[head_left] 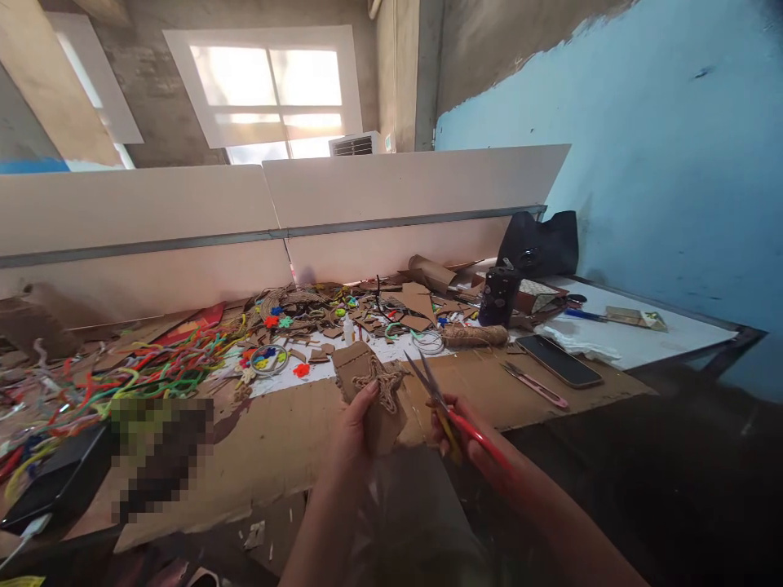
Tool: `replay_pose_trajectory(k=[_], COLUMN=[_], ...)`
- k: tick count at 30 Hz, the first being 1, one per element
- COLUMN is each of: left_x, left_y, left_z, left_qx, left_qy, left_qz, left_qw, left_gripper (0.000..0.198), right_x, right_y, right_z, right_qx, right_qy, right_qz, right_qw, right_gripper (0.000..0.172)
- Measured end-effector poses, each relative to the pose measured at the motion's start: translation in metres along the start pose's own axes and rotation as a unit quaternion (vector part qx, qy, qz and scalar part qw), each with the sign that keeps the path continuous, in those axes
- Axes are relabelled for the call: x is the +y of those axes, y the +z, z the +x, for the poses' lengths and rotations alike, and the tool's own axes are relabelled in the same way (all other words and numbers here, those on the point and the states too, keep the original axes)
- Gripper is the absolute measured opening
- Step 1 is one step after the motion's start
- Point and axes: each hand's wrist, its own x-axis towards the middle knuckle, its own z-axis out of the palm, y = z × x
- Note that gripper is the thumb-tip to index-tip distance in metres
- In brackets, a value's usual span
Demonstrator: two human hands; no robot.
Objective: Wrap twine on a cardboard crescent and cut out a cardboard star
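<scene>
My left hand (360, 420) is closed on a piece of cardboard (355, 359). A star shape outlined in twine (385, 387) lies on the face of that piece, under my thumb. To its right, my right hand (462, 432) grips a pair of scissors (449, 412) with red and yellow handles. The scissors' blades are parted, pointing up and left, close to the cardboard's right edge but apart from it. Part of the cardboard's lower end is hidden behind my left hand.
A large cardboard sheet (275, 440) covers the table's front. On the right lie a pink-handled cutter (538, 387) and a phone (559, 361). A twine roll (474, 336), a glue bottle (348, 330) and a dark cup (497, 297) stand behind. Colourful pipe cleaners (159, 367) pile up at left.
</scene>
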Motion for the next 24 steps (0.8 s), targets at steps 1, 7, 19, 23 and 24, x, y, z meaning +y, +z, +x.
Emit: replay_pose_trajectory(k=[1,7,19,23,24], left_x=[-0.001,-0.007,-0.003,-0.003,-0.003], left_y=[0.001,0.002,0.005,0.005,0.005], left_z=[-0.001,-0.003,-0.011,-0.013,-0.013], left_qx=[0.003,-0.002,-0.004,-0.002,0.0], left_qy=[0.006,0.013,0.038,0.028,0.028], left_qz=[0.0,0.002,0.025,0.027,0.027], left_qw=[1.0,1.0,0.999,0.999,0.999], left_gripper=[0.047,0.053,0.05,0.052,0.052], right_x=[-0.004,-0.022,-0.032,-0.034,-0.035], right_y=[0.003,0.014,0.017,0.018,0.018], right_z=[-0.001,-0.007,-0.009,-0.012,-0.012], right_qx=[0.001,-0.013,0.009,0.02,0.018], right_qy=[0.01,0.068,0.034,0.022,0.022], right_qz=[0.0,0.02,-0.018,-0.04,-0.044], right_qw=[1.0,0.997,0.999,0.999,0.999], right_gripper=[0.089,0.08,0.077,0.072,0.071])
